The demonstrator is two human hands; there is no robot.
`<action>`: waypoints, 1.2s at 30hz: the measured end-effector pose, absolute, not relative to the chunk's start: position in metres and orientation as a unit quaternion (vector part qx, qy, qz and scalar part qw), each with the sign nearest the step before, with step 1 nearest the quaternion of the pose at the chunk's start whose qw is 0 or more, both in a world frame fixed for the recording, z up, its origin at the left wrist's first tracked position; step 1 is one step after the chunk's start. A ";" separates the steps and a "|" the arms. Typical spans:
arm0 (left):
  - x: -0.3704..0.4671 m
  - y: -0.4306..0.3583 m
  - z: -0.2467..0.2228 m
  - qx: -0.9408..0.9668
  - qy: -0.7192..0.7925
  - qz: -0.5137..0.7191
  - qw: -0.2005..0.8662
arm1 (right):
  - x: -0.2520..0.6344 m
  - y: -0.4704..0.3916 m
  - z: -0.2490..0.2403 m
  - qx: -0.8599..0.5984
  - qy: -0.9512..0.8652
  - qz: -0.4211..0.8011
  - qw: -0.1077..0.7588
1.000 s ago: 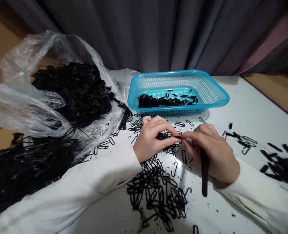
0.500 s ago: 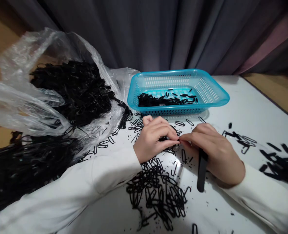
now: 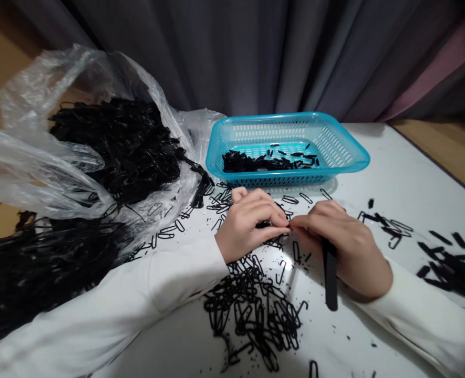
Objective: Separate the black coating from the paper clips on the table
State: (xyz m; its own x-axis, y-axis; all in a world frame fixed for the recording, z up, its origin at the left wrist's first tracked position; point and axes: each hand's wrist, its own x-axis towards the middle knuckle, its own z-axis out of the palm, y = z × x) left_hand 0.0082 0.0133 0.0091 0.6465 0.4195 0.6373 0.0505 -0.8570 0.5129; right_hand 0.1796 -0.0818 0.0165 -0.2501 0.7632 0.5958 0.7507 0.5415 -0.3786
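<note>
My left hand is closed in a pinch above the table, thumb and forefinger pressed together at their tips. Whatever sits in that pinch is too small to make out. Tip to tip with it, my right hand is also closed, and black tweezers lie in its grip with the blunt end sticking out below the palm. The working tips of the tweezers are hidden by the fingers. Beneath and in front of the hands spreads a pile of thin black elongated loops, with small black crumbs scattered around them.
Behind the hands stands a blue plastic basket holding small black pieces. A clear plastic bag with black strips lies at left, above another heap of black strands. More black pieces rest at right on the white table.
The blunt end of the tweezers has swung slightly to the right in my right hand. My left hand holds nearly the same place, fingertips still meeting.
</note>
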 end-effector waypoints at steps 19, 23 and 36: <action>0.008 0.013 0.007 0.874 0.116 0.412 0.231 | 0.181 -0.081 0.016 -0.478 -0.791 0.032 0.380; 0.008 0.013 0.006 0.875 0.107 0.406 0.240 | 0.180 -0.081 0.016 -0.482 -0.798 0.026 0.360; 0.008 0.012 0.010 0.885 0.137 0.373 0.243 | 0.178 -0.081 0.016 -0.483 -0.800 -0.002 0.356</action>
State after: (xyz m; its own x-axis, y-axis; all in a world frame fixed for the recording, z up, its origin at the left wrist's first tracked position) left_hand 0.0078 0.0117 0.0097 0.6848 0.4239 0.5927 0.0617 -0.8442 0.5325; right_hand 0.1781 -0.0811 0.0161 -0.2789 0.7713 0.5721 0.7745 0.5329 -0.3409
